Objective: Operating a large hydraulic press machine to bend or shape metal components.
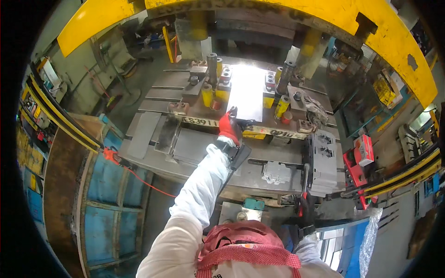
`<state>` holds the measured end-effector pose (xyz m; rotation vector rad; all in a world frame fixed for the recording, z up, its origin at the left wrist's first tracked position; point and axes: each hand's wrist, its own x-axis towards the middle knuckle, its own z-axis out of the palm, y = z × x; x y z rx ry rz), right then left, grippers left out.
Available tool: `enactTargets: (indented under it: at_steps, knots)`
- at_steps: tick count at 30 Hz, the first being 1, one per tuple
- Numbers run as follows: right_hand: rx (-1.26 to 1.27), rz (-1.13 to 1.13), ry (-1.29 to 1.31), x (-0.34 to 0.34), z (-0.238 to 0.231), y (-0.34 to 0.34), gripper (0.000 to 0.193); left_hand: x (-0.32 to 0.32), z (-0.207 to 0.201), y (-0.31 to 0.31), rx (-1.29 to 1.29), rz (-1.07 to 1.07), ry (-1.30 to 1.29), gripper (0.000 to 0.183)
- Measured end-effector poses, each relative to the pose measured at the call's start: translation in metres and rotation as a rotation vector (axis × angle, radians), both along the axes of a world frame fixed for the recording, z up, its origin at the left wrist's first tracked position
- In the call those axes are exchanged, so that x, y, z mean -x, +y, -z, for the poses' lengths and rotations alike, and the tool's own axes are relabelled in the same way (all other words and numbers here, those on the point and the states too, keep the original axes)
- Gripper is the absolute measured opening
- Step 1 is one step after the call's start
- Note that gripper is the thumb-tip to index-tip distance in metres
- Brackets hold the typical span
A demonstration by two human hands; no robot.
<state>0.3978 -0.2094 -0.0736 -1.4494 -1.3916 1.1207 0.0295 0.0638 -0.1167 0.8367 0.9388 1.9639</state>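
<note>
My left hand (230, 129), in a red and black glove, reaches forward to the press die. Its fingers close on the near left corner of a bright, glare-washed metal sheet (245, 90), which lies between the die's guide posts. Low on the right, my right hand (304, 203), in a dark glove with red, is closed around a long dark metal hand tool (306, 178). That tool points up beside the bench; its exact kind cannot be made out. Small cut metal pieces (276, 172) lie stacked on the bench between my hands.
Guide posts (212, 69) and yellow springs (282, 107) flank the sheet. Overhead curves a yellow press frame (398, 41). A stack of metal plates (323, 162) lies at right, near a red and white box (365, 149). A blue-lined crate (104, 199) stands left.
</note>
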Motion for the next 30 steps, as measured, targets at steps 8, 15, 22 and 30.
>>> enactTargets:
  at_steps: [8,15,22,30]
  knots:
    - [0.428,0.165,0.488,-0.021,0.083,-0.012,0.023,-0.014,-0.057,-0.036,0.175,0.228,-0.529,0.029]
    - [0.546,0.239,0.485,-0.012,0.057,-0.014,0.025,-0.015,-0.062,-0.035,0.152,0.214,-0.442,0.027]
    - [0.502,0.149,0.509,-0.021,0.076,-0.010,0.024,-0.009,-0.047,-0.023,0.100,0.245,-0.467,0.038]
    - [0.479,0.201,0.445,-0.027,0.085,-0.012,0.025,-0.021,-0.076,-0.041,0.183,0.193,-0.524,0.022]
